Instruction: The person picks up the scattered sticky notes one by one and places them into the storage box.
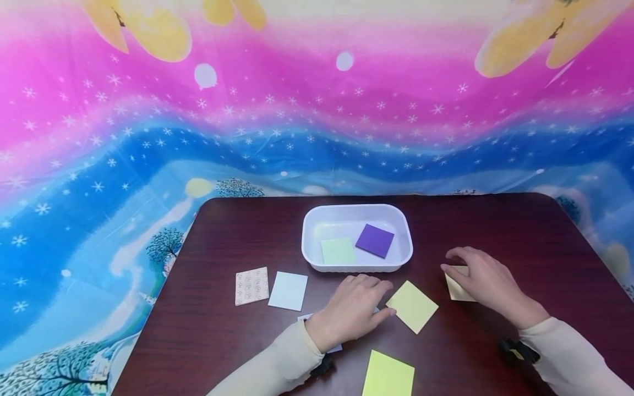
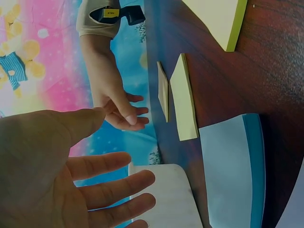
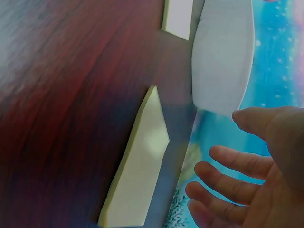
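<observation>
My left hand (image 1: 349, 308), fingers relaxed and apart, hovers over the middle of the table and holds nothing. Beneath it a blue sticky note pad (image 2: 228, 166) lies mostly hidden in the head view; a whitish pad also sticks out from under the wrist. Just right of the thumb is a pale yellow pad (image 1: 413, 307). My right hand (image 1: 490, 283) reaches over another pale yellow pad (image 1: 458, 286) and covers part of it. In the right wrist view its fingers (image 3: 232, 183) are loosely bent, apart from the pad (image 3: 137, 161), with nothing between them.
Behind the hands stands a white tub (image 1: 356, 267) with a purple pad (image 1: 375, 241) and a light green pad (image 1: 338, 251) inside. A patterned pad (image 1: 251, 286) and a pale blue pad (image 1: 288, 291) lie on the left. A brighter yellow pad (image 1: 388, 375) is at the front.
</observation>
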`<move>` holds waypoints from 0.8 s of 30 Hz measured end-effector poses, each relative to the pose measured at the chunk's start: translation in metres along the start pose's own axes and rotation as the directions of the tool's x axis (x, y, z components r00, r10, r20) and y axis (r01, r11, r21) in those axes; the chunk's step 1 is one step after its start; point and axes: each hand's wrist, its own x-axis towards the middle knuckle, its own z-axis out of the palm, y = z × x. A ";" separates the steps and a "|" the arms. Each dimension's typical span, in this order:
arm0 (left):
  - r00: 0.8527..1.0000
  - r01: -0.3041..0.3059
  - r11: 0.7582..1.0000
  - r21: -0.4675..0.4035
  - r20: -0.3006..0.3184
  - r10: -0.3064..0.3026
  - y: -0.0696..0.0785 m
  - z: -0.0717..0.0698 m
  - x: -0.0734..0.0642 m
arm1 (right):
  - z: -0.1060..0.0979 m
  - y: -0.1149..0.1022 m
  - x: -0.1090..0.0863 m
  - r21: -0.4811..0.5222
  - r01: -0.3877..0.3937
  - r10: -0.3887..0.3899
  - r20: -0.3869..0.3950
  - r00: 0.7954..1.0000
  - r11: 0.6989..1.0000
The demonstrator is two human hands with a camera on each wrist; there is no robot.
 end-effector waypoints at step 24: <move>0.998 -0.055 0.998 0.036 0.005 0.055 0.005 0.011 0.008 | -0.004 0.033 -0.016 -0.104 0.073 -0.055 0.172 0.984 0.992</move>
